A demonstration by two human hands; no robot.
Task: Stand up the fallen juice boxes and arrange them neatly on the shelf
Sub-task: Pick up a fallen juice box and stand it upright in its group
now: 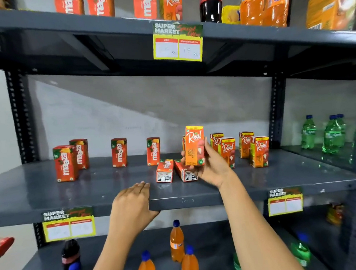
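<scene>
My right hand (212, 170) grips an orange Real juice box (194, 145), holding it upright just above the grey middle shelf (50, 194). Right below it two red Maaza boxes lie fallen, one (164, 171) to the left and one (186, 173) partly under my fingers. Several Maaza boxes (66, 163) stand upright across the left and middle of the shelf. Several Real boxes (259, 151) stand upright on the right. My left hand (131, 203) rests flat on the shelf's front edge, holding nothing.
Green bottles (308, 133) stand on the neighbouring shelf at right. Orange and dark soda bottles (177, 241) fill the shelf below. Juice cartons and bottles (211, 4) line the shelf above. Price tags (178, 43) hang off shelf edges. A red cart handle (2, 245) shows at lower left.
</scene>
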